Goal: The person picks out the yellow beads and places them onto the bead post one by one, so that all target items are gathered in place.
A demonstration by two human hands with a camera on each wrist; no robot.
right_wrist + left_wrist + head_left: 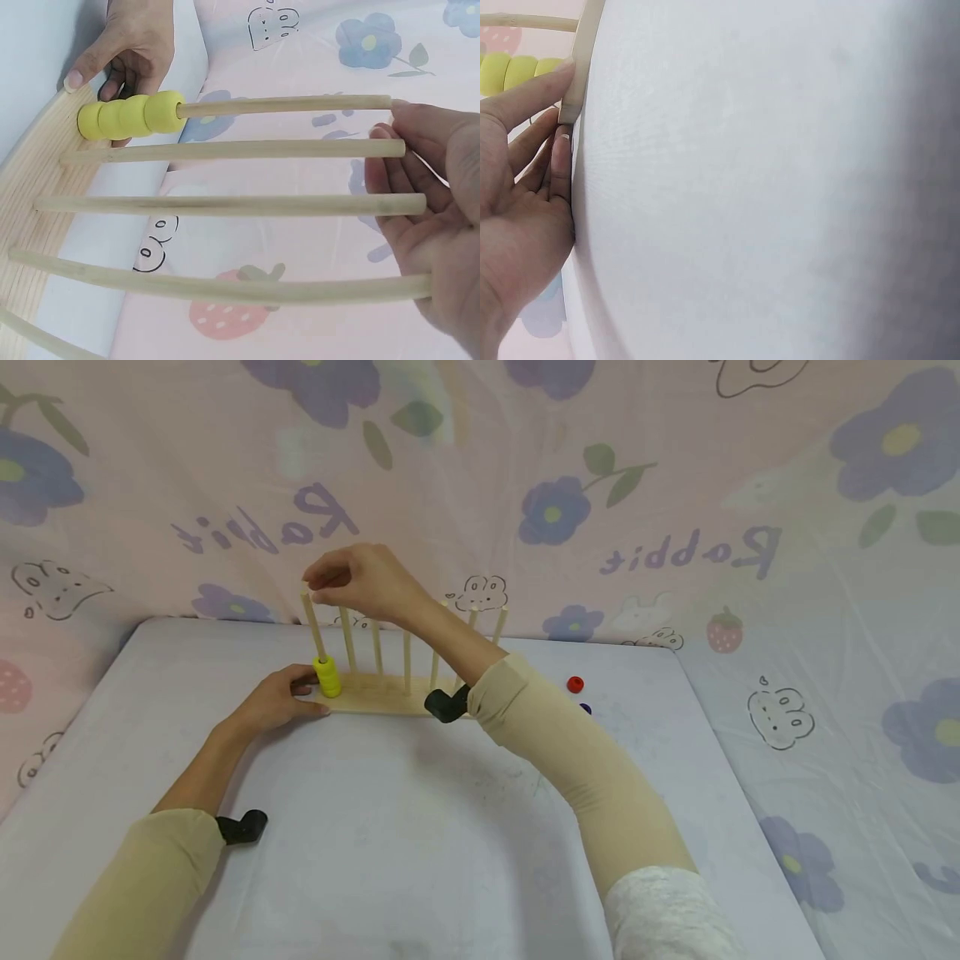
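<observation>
A wooden peg stand (375,703) has a row of upright pegs on a flat base. Several yellow beads (327,677) are stacked at the bottom of its leftmost peg (313,628). My left hand (272,700) grips the left end of the base, thumb at the front edge and fingers behind, beside the beads. Up at the tip of that same peg is my right hand (369,581). In the right wrist view, its fingertips (401,109) touch or nearly touch the peg's tip, the fingers loosely bent with no bead visible among them.
To the right of the stand, a red bead (575,684) and a dark blue bead (585,708) lie on the white table (375,860). The right forearm partly covers the stand's right end. Behind the table hangs a printed cloth (450,485).
</observation>
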